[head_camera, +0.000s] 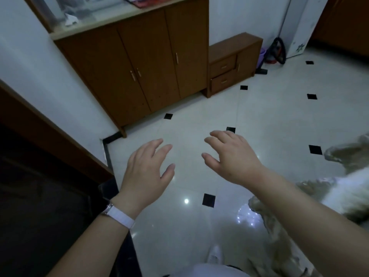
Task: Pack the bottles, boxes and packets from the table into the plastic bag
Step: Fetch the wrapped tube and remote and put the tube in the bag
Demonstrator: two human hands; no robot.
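Both hands out over floor [279,120], palms down. Left hand [146,168]: grip apart, holds nothing; white watch [117,215] on wrist. Right hand [233,156]: grip apart, holds nothing. Hands near, not touching. Bottles, boxes, packets, bag: not visible. Brown cabinet [139,66] ahead. Blurred furry shape [343,188] at right.

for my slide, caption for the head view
Both empty hands, left hand and right hand, hover open above tiled floor.

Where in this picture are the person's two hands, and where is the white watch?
left hand [146,166]: head view, on the back of the hand.
right hand [232,156]: head view, on the back of the hand.
white watch [119,215]: head view, on the strap at the left wrist.
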